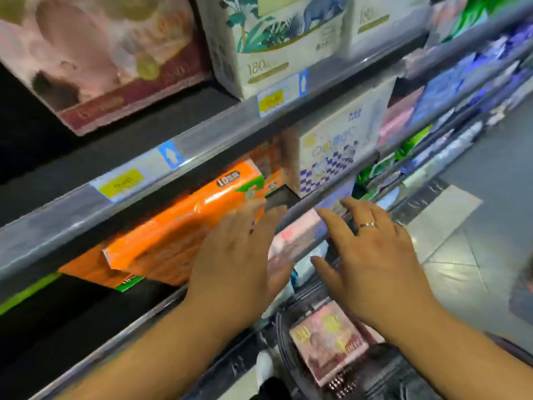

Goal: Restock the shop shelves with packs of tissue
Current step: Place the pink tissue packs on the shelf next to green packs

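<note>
An orange tissue pack [178,226] lies tilted on the middle shelf, on top of other orange packs. My left hand [239,255] is spread flat with straight fingers at the pack's right end, touching it. My right hand [372,255], with a ring on one finger, hovers open with spread fingers in front of the shelf rail [305,243], holding nothing. A pink and maroon tissue pack [328,342] lies below in a dark basket [291,350].
On the upper shelf stand a large pink and maroon pack [95,53] and white packs with leaf prints [277,39]. A white and blue checkered pack [337,151] stands right of the orange ones. Yellow price labels [121,183] line the rails. Grey floor tiles [450,226] lie at right.
</note>
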A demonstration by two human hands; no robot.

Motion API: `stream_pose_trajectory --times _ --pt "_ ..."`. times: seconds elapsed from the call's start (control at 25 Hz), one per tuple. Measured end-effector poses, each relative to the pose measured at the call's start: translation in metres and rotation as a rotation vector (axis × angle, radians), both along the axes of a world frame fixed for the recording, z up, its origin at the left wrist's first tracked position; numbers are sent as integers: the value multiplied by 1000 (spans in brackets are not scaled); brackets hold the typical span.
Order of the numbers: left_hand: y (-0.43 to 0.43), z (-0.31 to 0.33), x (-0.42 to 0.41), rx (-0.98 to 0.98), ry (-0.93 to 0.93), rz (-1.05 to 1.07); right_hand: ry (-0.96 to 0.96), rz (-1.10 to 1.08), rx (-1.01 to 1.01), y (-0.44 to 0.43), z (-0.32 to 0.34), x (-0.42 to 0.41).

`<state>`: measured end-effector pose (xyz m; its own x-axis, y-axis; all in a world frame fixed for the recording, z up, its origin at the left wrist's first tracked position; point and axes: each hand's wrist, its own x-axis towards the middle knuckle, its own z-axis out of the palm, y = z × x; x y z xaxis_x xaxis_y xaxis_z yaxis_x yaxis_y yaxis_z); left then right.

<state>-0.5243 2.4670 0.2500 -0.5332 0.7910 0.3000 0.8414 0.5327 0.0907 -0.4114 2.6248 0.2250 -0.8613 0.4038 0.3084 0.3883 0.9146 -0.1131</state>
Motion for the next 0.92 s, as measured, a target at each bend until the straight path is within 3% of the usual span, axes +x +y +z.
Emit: stream_pose_trajectory --times 0.36,0.6,0.92 --pt "38 -176 32 -239 -323 -144 -286 -266 -319 -5 -163 67" --pt "61 -299 32 -373 -531 -201 -427 -393 -418 -2 -282 73" --pt "86 -500 42 -523 -923 200 -659 -523 -657 35 -471 80"
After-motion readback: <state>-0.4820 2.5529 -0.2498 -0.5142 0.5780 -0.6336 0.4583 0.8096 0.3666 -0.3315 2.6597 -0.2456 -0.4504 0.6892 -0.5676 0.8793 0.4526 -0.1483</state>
